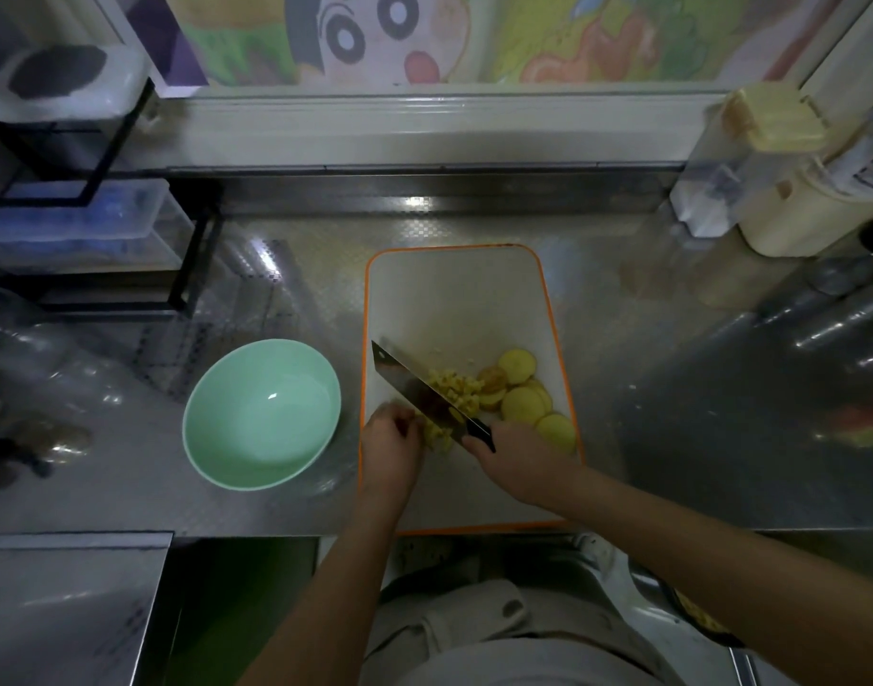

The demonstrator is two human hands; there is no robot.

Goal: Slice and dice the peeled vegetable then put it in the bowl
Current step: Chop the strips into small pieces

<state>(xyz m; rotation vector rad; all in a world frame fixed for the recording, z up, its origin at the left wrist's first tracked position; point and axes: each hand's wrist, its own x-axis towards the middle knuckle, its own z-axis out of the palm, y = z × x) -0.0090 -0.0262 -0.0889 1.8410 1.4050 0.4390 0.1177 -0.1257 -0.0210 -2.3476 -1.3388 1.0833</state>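
Yellow diced vegetable (456, 391), round slices (523, 403) beside

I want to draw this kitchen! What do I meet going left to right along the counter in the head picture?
Bowl → left hand → slices → cream container.

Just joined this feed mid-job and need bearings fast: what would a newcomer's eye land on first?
The big cleaver, gripped in the right hand, slants across the orange-rimmed cutting board while the left hand holds a yellow clump beside its blade. Beyond the blade lie diced pieces and round slices. The mint-green bowl sits empty left of the board.
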